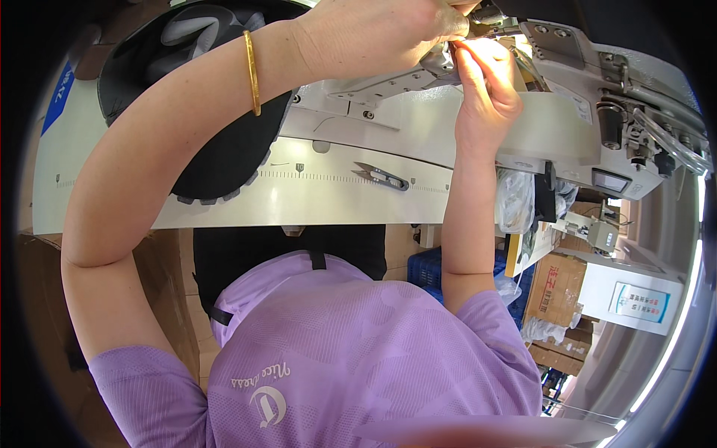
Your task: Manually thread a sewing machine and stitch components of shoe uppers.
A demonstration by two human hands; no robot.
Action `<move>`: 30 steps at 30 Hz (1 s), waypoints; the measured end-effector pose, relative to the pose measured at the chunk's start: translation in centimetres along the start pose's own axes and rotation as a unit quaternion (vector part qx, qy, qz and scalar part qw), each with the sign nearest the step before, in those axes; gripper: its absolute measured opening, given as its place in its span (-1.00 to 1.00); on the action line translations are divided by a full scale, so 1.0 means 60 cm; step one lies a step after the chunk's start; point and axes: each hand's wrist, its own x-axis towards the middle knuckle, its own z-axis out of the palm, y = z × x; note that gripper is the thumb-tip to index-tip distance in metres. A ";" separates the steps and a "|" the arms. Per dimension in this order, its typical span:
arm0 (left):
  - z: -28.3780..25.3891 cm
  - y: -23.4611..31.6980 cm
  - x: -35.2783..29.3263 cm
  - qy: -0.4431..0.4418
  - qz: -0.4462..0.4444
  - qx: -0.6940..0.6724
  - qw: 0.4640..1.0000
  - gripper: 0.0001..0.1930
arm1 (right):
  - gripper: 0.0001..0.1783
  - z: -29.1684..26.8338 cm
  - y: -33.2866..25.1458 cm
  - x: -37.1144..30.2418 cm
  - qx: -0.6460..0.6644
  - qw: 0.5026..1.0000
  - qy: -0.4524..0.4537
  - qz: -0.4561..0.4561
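My left hand (388, 37) reaches across to the needle area of a sewing machine (553, 123). Its fingers are bent together by the lit metal parts there, and their tips are partly hidden. From below, my right hand (489, 86) meets it at the same spot, thumb and forefinger pinched together. Anything between those fingertips is too small to make out. Under both hands lies the machine's narrow metal arm (407, 84). A pair of thread snips (381, 177) rests on the white table (336, 203), near its front edge.
A dark piece with a scalloped edge (224, 160) lies at the left under my left forearm, grey-and-black pieces (202, 33) behind it. Clear plastic bags (515, 201) hang right of the table. Cardboard boxes (554, 287) and a blue crate (426, 269) stand beyond.
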 end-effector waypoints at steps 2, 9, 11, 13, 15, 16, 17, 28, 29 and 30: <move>0.003 -0.005 -0.003 0.012 0.018 0.012 1.000 -0.92 | -0.79 0.002 -0.001 0.000 -0.006 1.000 0.002 0.001; 0.003 -0.005 -0.005 0.012 0.026 0.010 1.000 -0.92 | -0.80 -0.004 0.010 -0.001 -0.016 1.000 0.003 -0.002; 0.003 -0.005 -0.006 0.013 0.026 0.004 1.000 -0.91 | -0.80 -0.002 0.006 0.000 -0.008 1.000 0.001 0.002; 0.001 -0.005 -0.008 0.011 0.025 0.008 1.000 -0.91 | -0.80 0.002 0.001 0.000 -0.007 1.000 0.001 0.003; 0.002 -0.005 -0.007 0.010 0.026 0.011 1.000 -0.91 | -0.80 0.002 0.001 -0.001 -0.008 1.000 0.002 0.004; 0.003 -0.005 -0.005 0.011 0.027 0.013 1.000 -0.91 | -0.80 0.001 0.002 -0.001 -0.006 1.000 0.002 0.002; 0.003 -0.005 -0.005 0.012 0.027 0.012 0.999 -0.91 | -0.80 0.000 0.002 0.000 -0.004 1.000 0.002 0.000; 0.007 -0.006 -0.008 0.011 0.019 0.003 1.000 -0.92 | -0.80 -0.002 0.007 -0.001 0.000 1.000 0.001 0.001; 0.008 -0.006 -0.007 0.011 0.019 0.003 1.000 -0.92 | -0.80 -0.003 0.008 -0.001 -0.004 1.000 -0.003 -0.005; 0.008 -0.006 -0.007 0.018 0.023 0.005 1.000 -0.92 | -0.80 -0.003 0.007 -0.001 -0.005 1.000 -0.003 -0.006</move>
